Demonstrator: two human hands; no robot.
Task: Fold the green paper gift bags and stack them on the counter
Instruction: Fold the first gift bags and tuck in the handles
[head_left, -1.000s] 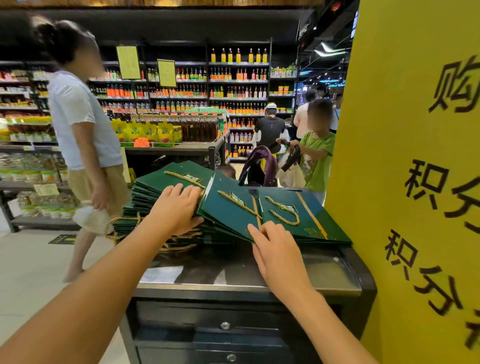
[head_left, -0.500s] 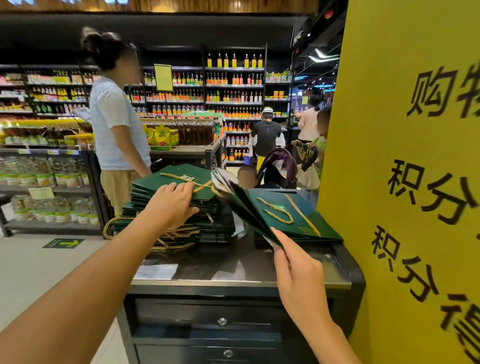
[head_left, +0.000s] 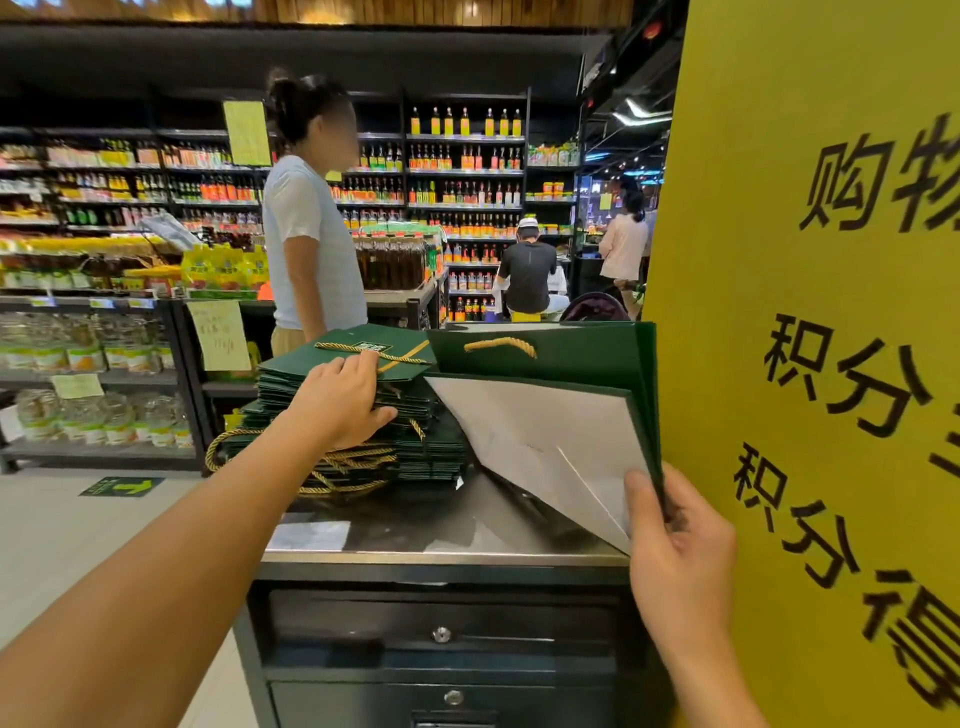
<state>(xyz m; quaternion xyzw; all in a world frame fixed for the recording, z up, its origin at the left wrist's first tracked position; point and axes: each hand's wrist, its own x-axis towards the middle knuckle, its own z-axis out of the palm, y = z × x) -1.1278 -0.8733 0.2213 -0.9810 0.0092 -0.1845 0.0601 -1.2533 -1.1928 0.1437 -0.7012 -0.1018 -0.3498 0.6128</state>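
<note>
Left hand (head_left: 340, 400) rests on the stack of folded green bags (head_left: 426, 441), fingers relaxed across the top, thumb against its side, so it steadies rather than grips. Right hand (head_left: 675, 545) pinches the lower corner of the lifted bags (head_left: 545, 441), which stand tipped up over the tabletop (head_left: 441, 530) with the white underside showing. Judgement: lower them flat and square to the stack — cord handles tucked inside the edges.

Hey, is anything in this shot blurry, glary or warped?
Head view: the wide lens bows the far shelves and tilts the yellow sign; the steel counter shows pale glare patches; the right hand and lifted bags look sharp.
</note>
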